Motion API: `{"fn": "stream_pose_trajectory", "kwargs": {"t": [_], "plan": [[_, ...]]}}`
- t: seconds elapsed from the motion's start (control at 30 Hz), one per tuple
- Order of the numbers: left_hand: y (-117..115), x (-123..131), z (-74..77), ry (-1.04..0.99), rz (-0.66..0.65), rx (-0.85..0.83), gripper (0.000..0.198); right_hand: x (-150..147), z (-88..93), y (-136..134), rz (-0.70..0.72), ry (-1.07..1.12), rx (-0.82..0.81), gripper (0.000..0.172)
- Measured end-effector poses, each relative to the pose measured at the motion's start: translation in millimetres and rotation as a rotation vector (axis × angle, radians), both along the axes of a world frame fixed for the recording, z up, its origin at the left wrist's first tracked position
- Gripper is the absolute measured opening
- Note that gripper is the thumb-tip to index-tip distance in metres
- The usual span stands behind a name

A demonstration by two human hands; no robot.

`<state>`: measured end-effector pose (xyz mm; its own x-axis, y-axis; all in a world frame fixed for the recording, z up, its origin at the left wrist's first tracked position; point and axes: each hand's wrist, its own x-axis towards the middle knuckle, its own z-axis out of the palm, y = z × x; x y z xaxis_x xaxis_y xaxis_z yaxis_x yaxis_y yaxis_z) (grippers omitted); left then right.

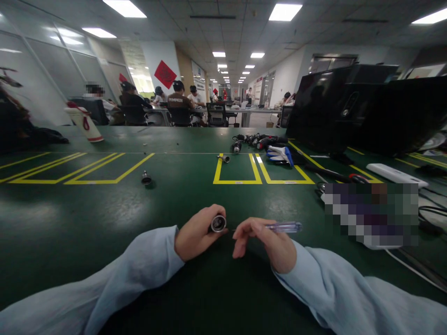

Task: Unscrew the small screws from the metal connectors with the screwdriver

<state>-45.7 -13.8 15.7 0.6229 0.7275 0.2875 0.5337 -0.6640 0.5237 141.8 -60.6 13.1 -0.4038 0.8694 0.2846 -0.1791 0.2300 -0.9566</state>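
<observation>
My left hand (pixel 197 237) is closed around a cylindrical metal connector (pixel 218 224), its round open end turned toward me. Just to the right, my right hand (pixel 265 239) grips a small screwdriver (pixel 286 227) with a clear purplish handle that sticks out to the right. Its thin shaft points left toward the connector, and a small gap separates the two hands. Farther forward on the green table (pixel 174 204), a metal connector part (pixel 145 177) stands at the left. Another metal piece (pixel 224 158) lies inside a yellow-taped box.
Several dark connectors (pixel 251 139) and a white-and-blue glove (pixel 280 155) lie at the back right. A power strip (pixel 396 175), cables and black monitors (pixel 324 107) occupy the right side. A white cup (pixel 84 122) stands back left. People sit at desks beyond.
</observation>
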Motion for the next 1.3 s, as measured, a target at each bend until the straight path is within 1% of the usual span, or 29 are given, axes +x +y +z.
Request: {"fn": "stream_pose_trajectory", "kwargs": {"t": [0.03,0.07,0.13,0.2,0.3,0.37,0.47,0.53,0.7,0.77,0.8,0.83,0.87,0.93,1.03,1.07,1.13,1.2,1.23,1.3], "plan": [[-1.9,9.0,-2.8,-0.037,-0.002,-0.012,0.012,2.1,0.3,2.0,-0.022,0.056,-0.078,0.046],[-2.5,17.6,-4.7,-0.070,-0.001,-0.026,0.011,4.6,0.2,4.2,-0.065,0.089,-0.124,0.046],[-0.3,32.7,-6.6,-0.131,0.005,-0.056,0.012,10.2,-0.7,8.1,-0.177,0.114,-0.143,0.040],[3.9,43.8,-7.9,-0.170,-0.001,-0.084,0.015,15.2,-1.8,10.2,-0.244,0.135,-0.126,0.030],[8.6,51.1,-10.4,-0.184,-0.044,-0.095,0.016,18.0,-2.9,8.5,-0.252,0.153,-0.111,0.017],[9.6,50.6,-12.2,-0.185,-0.069,-0.082,0.013,16.5,-3.1,5.2,-0.235,0.110,-0.087,0.007],[9.2,47.2,-13.7,-0.170,-0.091,-0.044,0.008,13.3,-2.3,0.1,-0.197,-0.045,0.016,0.003],[8.5,46.0,-13.6,-0.131,-0.107,-0.021,0.007,12.9,-1.3,-2.0,-0.207,-0.162,0.127,0.002],[5.2,47.9,-12.7,-0.007,-0.152,0.064,0.007,16.1,-0.9,-2.7,-0.331,-0.460,0.486,0.015],[3.8,48.4,-13.2,0.030,-0.173,0.128,0.008,16.0,-1.9,-2.8,-0.336,-0.534,0.579,0.016],[3.2,48.4,-13.6,0.047,-0.182,0.157,0.009,15.4,-2.6,-2.8,-0.331,-0.551,0.594,0.017],[2.8,48.3,-13.9,0.060,-0.190,0.179,0.009,14.7,-3.3,-2.6,-0.331,-0.551,0.580,0.018],[2.4,48.0,-14.2,0.068,-0.196,0.189,0.010,13.9,-4.2,-2.0,-0.333,-0.528,0.530,0.020],[2.0,47.4,-14.1,0.069,-0.207,0.175,0.011,12.8,-6.3,0.9,-0.314,-0.415,0.329,0.022],[2.0,46.9,-12.5,0.053,-0.204,0.118,0.012,12.4,-11.0,9.0,-0.229,-0.164,-0.031,0.021],[2.1,46.9,-11.9,0.049,-0.198,0.099,0.012,12.4,-12.7,12.0,-0.198,-0.083,-0.124,0.021],[2.5,47.0,-10.7,0.037,-0.191,0.069,0.012,12.5,-15.5,16.5,-0.162,0.045,-0.254,0.021],[3.0,47.1,-10.3,0.026,-0.185,0.052,0.013,12.4,-16.3,17.4,-0.154,0.100,-0.301,0.022],[3.2,47.1,-10.4,0.025,-0.182,0.053,0.012,12.3,-15.7,16.3,-0.162,0.086,-0.280,0.022],[3.3,47.2,-11.1,0.035,-0.173,0.073,0.011,11.8,-12.8,11.5,-0.221,-0.031,-0.150,0.021]]}}
